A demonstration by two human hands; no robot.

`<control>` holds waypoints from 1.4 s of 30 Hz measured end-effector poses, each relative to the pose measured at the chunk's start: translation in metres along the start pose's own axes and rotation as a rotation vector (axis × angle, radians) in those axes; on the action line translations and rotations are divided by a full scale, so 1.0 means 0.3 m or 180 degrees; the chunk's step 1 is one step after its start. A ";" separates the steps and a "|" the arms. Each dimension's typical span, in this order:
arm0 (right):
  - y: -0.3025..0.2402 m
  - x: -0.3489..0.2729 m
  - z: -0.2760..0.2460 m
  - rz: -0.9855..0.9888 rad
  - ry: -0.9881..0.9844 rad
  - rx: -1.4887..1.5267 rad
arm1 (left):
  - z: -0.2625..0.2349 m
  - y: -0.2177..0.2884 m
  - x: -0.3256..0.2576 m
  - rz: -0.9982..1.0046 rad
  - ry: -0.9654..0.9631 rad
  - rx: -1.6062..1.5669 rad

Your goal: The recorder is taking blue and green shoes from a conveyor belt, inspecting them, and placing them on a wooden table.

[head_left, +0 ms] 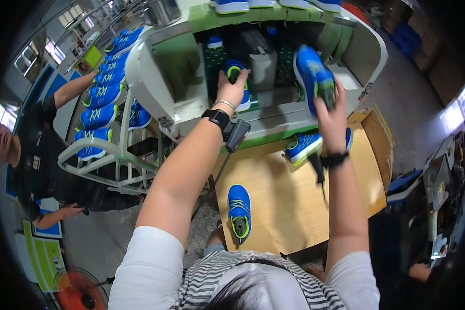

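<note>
Her left hand (231,85) grips a blue mesh sneaker (236,77) inside the green-lined machine bay (181,64), her right hand (329,106) clutches a second blue sneaker (311,75) above it; seat each squarely.

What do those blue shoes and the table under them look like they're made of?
The blue shoe in the right hand looks like woven mesh fabric with a smooth sole, probably rubber or foam: its upper is matte, with lime trim. The table looks like bare plywood or board: flat, tan, unpainted, with faint grain. The left hand grips another shoe of the same look.
</note>
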State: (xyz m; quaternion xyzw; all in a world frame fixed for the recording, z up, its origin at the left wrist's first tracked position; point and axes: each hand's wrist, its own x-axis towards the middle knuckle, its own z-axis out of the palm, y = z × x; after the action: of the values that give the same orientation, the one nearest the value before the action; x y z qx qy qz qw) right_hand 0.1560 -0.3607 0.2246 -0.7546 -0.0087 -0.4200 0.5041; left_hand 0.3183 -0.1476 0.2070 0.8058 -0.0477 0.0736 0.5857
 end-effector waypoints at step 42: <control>-0.103 -1.102 0.013 0.1268 -0.1928 -0.0478 | -0.388 -0.543 -1.175 -0.1653 -0.2138 -0.1059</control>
State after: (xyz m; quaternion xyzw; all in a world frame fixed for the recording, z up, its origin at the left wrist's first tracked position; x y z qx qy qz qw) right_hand -0.0690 -0.2069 0.0347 -0.8665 0.0204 -0.0707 0.4938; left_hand -0.0096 0.0102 0.0281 0.6652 -0.0425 -0.3499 0.6583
